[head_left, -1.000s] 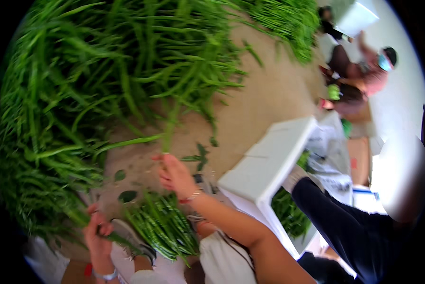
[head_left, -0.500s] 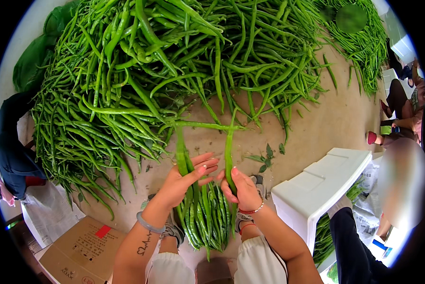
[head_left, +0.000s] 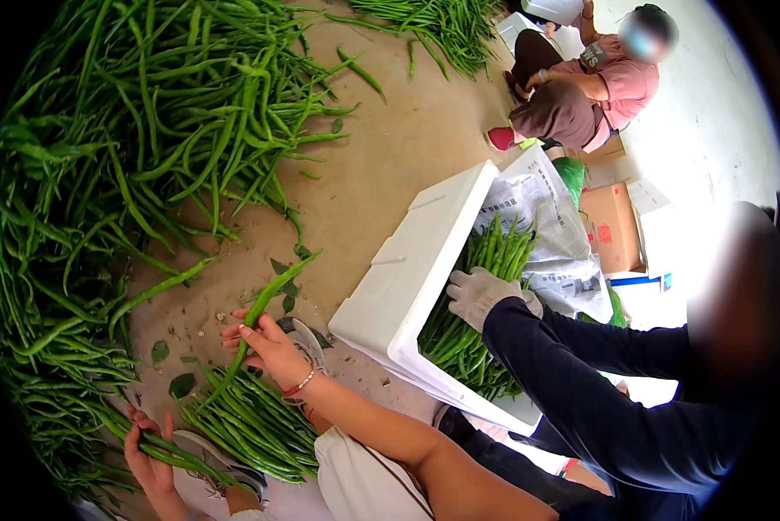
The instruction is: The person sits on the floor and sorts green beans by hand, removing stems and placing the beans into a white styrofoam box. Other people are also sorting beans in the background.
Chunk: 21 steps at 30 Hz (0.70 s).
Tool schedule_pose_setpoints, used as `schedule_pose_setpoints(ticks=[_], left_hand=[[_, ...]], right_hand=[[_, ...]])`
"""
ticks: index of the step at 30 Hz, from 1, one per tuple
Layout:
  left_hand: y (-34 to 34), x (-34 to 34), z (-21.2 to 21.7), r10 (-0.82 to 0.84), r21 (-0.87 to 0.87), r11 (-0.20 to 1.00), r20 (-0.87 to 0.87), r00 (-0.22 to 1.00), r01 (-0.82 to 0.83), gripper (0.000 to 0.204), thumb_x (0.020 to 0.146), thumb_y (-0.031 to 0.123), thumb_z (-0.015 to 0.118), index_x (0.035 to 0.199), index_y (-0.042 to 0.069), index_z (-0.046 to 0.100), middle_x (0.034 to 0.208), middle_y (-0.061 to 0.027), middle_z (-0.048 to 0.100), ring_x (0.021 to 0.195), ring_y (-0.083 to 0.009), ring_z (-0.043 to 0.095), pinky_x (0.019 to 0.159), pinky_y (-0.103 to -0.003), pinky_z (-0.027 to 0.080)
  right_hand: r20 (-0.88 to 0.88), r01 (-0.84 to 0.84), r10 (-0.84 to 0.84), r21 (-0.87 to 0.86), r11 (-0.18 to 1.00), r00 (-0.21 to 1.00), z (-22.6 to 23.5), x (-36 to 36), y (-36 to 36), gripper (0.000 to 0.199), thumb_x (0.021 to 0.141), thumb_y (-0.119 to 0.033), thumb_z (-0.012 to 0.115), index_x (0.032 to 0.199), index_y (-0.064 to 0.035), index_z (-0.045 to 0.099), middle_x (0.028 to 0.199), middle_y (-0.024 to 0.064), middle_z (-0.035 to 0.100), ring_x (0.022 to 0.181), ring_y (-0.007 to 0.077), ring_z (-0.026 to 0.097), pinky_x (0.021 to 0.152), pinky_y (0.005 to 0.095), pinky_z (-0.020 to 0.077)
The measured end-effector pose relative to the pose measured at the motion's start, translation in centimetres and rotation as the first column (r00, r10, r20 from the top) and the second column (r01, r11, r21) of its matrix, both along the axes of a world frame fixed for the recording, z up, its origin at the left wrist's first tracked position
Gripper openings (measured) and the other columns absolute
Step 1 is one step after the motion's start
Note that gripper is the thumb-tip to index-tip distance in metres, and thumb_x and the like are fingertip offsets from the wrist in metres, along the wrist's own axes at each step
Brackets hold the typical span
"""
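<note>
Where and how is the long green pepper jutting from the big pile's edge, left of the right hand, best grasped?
The jutting pepper is probably best pinched across its outer half, from above and the right: that slender length sticks out over the floor, while its inner end meets the pile. The right hand is on that side but holds another pepper.

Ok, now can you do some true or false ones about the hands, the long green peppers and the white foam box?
1. The right hand holds a long, curved green pepper. True.
2. The left hand is empty. False: the left hand holds at least one slim green pepper.
3. The white foam box has green peppers inside. True.
4. The co-worker's hand at the box is bare. False: it wears a pale grey fabric glove.
</note>
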<state>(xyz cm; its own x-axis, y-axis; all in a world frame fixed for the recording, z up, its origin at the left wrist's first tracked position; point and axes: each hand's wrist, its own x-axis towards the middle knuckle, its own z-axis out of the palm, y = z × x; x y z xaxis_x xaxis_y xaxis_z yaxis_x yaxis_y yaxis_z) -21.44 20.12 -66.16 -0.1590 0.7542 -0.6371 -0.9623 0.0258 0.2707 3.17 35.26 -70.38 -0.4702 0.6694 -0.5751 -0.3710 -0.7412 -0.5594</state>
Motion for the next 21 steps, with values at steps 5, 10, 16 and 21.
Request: schedule_pose_setpoints(ticks=[5, 10, 16, 21], left_hand=[[-0.3, 0.9, -0.4, -0.004, 0.007, 1.0, 0.033, 0.999, 0.003, 0.032, 0.082, 0.001, 0.039, 0.113, 0.009, 0.042, 0.097, -0.0023, 0.049, 0.089, -0.0137, 0.054, 0.096, -0.047, 0.032], [1.3, 2.0, 0.7, -0.072, -0.023, 0.997, -0.002, 0.997, 0.072, 0.028, 0.085, 0.003, 0.039, 0.112, 0.008, 0.042, 0.099, -0.0051, 0.049, 0.09, -0.014, 0.054, 0.094, -0.046, 0.035], [2.3, 2.0, 1.5, -0.048, -0.023, 0.999, -0.07, 0.996, 0.046, 0.026, 0.087, 0.01, 0.041, 0.113, 0.007, 0.042, 0.083, -0.0012, 0.052, 0.068, -0.0109, 0.052, 0.071, -0.026, 0.043], [3.3, 3.2, 3.1, -0.167, -0.178, 0.978, -0.361, 0.918, 0.108, 0.032, 0.081, 0.009, 0.053, 0.11, 0.006, 0.041, 0.072, -0.0004, 0.043, 0.056, -0.0083, 0.037, 0.054, -0.021, 0.033]], right_hand=[[-0.008, 0.021, -0.021, 0.0, 1.0, 1.0, -0.1, 0.7, 0.2, 0.033, 0.089, -0.024, 0.042, 0.118, -0.0094, 0.035, 0.104, 0.0072, 0.052, 0.094, 0.0164, 0.053, 0.079, 0.0317, 0.0446], [-0.017, 0.047, -0.046, 0.036, 0.998, 0.999, 0.4, 1.0, 0.7, 0.035, 0.089, -0.023, 0.042, 0.119, -0.0086, 0.034, 0.103, 0.0073, 0.052, 0.091, 0.0159, 0.054, 0.078, 0.0303, 0.045], [0.108, 0.051, -0.07, 0.172, 0.984, 0.992, 1.5, 0.1, 1.0, 0.036, 0.089, -0.026, 0.04, 0.121, -0.009, 0.038, 0.084, 0.0026, 0.054, 0.07, 0.0099, 0.053, 0.062, 0.0226, 0.0435], [0.216, 0.196, -0.211, 0.09, 0.976, 0.953, 2.4, 2.4, 1.9, 0.037, 0.09, -0.027, 0.036, 0.123, -0.0106, 0.038, 0.069, -0.0025, 0.042, 0.047, 0.0033, 0.034, 0.04, 0.0154, 0.0279]])
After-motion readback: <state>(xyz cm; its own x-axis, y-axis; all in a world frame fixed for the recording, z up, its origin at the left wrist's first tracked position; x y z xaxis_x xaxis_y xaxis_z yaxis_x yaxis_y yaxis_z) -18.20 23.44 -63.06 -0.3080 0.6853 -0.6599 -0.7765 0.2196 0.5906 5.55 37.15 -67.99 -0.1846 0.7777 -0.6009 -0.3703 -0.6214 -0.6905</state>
